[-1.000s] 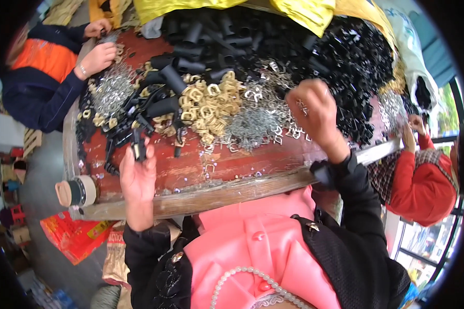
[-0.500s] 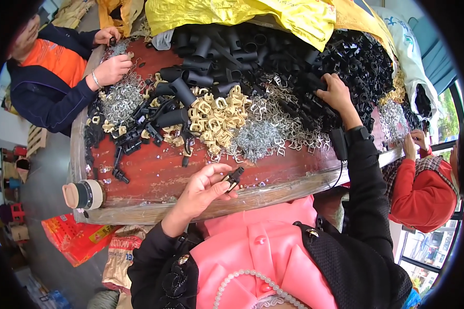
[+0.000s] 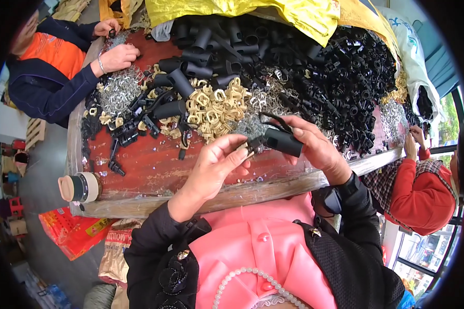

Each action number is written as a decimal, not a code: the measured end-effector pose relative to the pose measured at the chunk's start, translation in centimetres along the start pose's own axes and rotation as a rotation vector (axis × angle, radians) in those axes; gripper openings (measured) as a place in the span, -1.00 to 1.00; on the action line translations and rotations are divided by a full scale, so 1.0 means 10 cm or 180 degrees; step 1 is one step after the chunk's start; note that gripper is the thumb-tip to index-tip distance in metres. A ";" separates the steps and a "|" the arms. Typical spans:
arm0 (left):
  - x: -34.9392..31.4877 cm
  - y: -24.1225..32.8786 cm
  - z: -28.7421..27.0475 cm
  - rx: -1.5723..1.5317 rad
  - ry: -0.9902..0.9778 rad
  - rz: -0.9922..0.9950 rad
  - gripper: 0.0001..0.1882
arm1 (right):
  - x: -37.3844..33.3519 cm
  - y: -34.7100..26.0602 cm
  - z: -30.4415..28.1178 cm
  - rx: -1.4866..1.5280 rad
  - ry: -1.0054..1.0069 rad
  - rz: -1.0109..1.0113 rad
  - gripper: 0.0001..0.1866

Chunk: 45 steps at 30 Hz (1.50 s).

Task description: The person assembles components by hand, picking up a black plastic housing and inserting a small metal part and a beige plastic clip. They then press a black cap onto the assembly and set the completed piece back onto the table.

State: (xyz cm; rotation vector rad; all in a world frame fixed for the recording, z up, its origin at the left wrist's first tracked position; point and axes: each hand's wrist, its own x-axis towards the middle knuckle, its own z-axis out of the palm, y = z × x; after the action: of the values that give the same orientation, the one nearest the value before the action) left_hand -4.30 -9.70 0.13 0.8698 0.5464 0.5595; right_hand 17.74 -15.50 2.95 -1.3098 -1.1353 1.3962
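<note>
Both my hands are held close together above the near edge of the red table (image 3: 144, 170). My left hand (image 3: 216, 167) pinches a small black plastic fitting (image 3: 252, 145) with a beige piece at its lower end. In my right hand (image 3: 319, 147) is a black plastic tube (image 3: 283, 142), with a curved black strap or lever rising from it. The tube's left end meets or nearly meets the small fitting; I cannot tell whether they are joined. Behind my hands lie a heap of beige plastic clips (image 3: 211, 110) and a pile of small silvery metal springs (image 3: 249, 125).
Black tubes (image 3: 203, 38) and small black parts (image 3: 345, 87) are heaped behind under a yellow sheet (image 3: 252, 7). A jar (image 3: 81, 187) stands at the near left corner. One person (image 3: 51, 67) works at the left, another in red (image 3: 417, 185) at the right.
My right hand has come from the black heap toward me, now holding a black tube. My left hand has moved slightly up and right, bringing its fitting to the tube.
</note>
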 end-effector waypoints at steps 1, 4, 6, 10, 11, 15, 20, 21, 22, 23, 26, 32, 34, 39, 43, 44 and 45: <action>0.00 0.02 0.02 -0.0036 0.0027 -0.0024 -0.69 | 0.00 0.03 0.05 0.0391 -0.0145 0.0184 -0.46; -0.01 0.05 0.01 -0.0123 0.0116 -0.0068 -0.69 | 0.00 0.08 0.09 0.0960 -0.0290 0.0535 -0.44; -0.02 0.06 -0.03 0.0002 -0.0044 -0.0087 -0.69 | 0.00 0.11 0.11 0.1294 -0.0252 0.0818 -0.42; -0.06 0.09 -0.06 0.0038 -0.0060 -0.0178 -0.70 | -0.02 0.14 0.08 0.1269 -0.0233 0.0781 -0.41; -0.07 0.09 -0.06 0.0030 -0.0030 -0.0217 -0.71 | -0.03 0.15 0.08 0.1267 -0.0228 0.0783 -0.41; -0.07 0.02 -0.05 0.0226 -0.0178 -0.0174 -0.72 | -0.08 0.17 0.11 0.1279 -0.0364 0.0766 -0.40; -0.09 -0.03 -0.02 0.0747 -0.0198 -0.0106 -0.72 | -0.11 0.15 0.24 0.0873 -0.0535 0.0658 -0.38; -0.09 -0.04 -0.02 0.0792 -0.0172 -0.0113 -0.72 | -0.10 0.16 0.24 0.0790 -0.0560 0.0652 -0.37; -0.08 -0.04 -0.03 0.0837 -0.0145 -0.0121 -0.72 | -0.10 0.18 0.24 0.0708 -0.0586 0.0646 -0.37; -0.08 -0.04 -0.03 0.0884 -0.0116 -0.0128 -0.72 | -0.09 0.19 0.24 0.0718 -0.0587 0.0655 -0.37; -0.08 -0.07 -0.02 0.0971 -0.0123 -0.0076 -0.71 | -0.07 0.22 0.23 0.0751 -0.0529 0.0638 -0.37; -0.03 -0.09 -0.09 0.0225 0.0079 -0.0558 -0.69 | -0.12 0.25 0.28 0.0257 -0.0269 0.0330 -0.40; -0.02 -0.08 -0.08 0.0128 0.0067 -0.0608 -0.68 | -0.11 0.26 0.30 0.0531 -0.0202 0.0356 -0.42; -0.04 -0.07 0.00 0.0275 0.0028 -0.0442 -0.67 | -0.11 0.36 0.33 0.1101 -0.0284 0.0492 -0.46; -0.02 -0.07 0.03 0.0284 0.0062 -0.0530 -0.69 | -0.10 0.39 0.33 0.1445 -0.0352 0.0702 -0.50; -0.02 -0.08 0.02 0.0293 0.0051 -0.0532 -0.69 | -0.10 0.39 0.32 0.1335 -0.0329 0.0663 -0.51; -0.01 -0.09 0.01 0.0203 0.0063 -0.0577 -0.69 | -0.11 0.39 0.31 0.1225 -0.0305 0.0625 -0.52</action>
State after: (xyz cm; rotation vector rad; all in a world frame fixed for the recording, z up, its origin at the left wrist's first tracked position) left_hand -4.14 -10.34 -0.57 0.8656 0.6569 0.3876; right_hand 14.60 -17.46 -0.60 -1.1059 -0.7611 1.7372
